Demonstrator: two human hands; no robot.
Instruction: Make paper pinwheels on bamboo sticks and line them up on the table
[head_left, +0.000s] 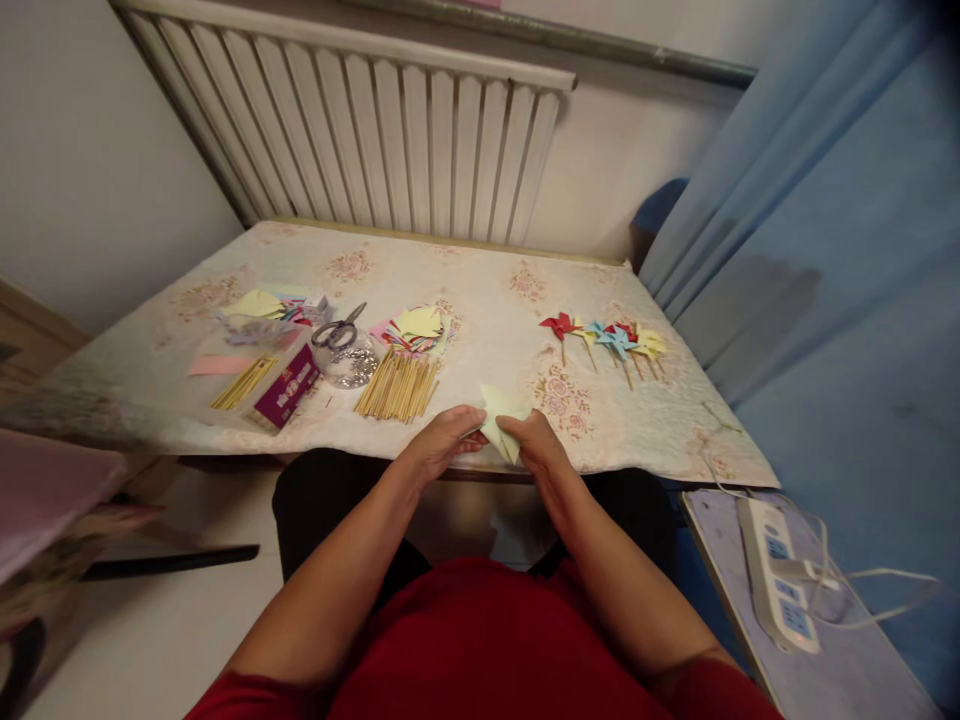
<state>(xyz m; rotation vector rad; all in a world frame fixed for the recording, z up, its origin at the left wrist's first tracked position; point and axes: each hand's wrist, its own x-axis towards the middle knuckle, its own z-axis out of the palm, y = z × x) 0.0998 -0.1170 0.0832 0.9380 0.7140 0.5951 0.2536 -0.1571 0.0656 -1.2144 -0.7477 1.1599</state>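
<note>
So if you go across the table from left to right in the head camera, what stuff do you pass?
Purple box → scissors → bundle of wooden sticks → pale yellow paper held between the left hand and right hand → row of finished paper pinwheels.
</note>
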